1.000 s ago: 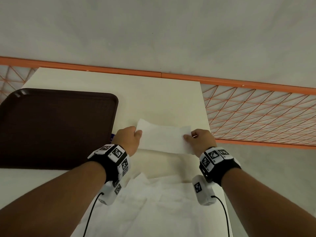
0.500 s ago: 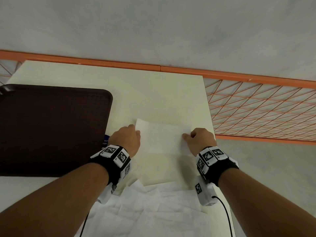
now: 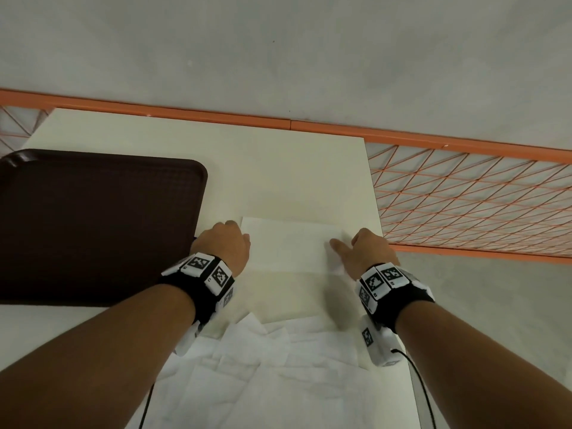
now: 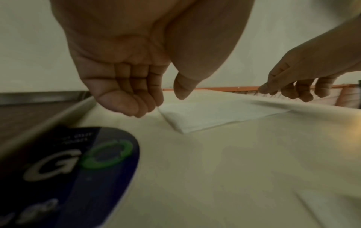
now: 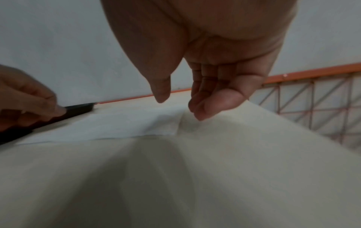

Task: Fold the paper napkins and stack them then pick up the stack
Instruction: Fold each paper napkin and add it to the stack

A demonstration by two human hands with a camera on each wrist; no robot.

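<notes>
**One napkin folded, both hands off it**

Head view: the folded napkin (image 3: 288, 244) lies flat on the tabletop (image 3: 278, 168), between the left hand (image 3: 224, 244) and right hand (image 3: 363, 252). A heap of unfolded napkins (image 3: 278, 373) sits at the near edge, a dark tray (image 3: 93, 224) to the left. The risk I see: a forearm dragging the loose heap off the edge when reaching back.

Left wrist view: the left hand's fingers (image 4: 134, 100) hang loosely curled, grasping nothing, just beside the napkin's corner. A dark blue label (image 4: 78, 162) reads "GO"; the smaller print is blurred.

Right wrist view: the right hand's fingers (image 5: 207, 106) are relaxed and empty; a stray brush could spring the fold open.
</notes>
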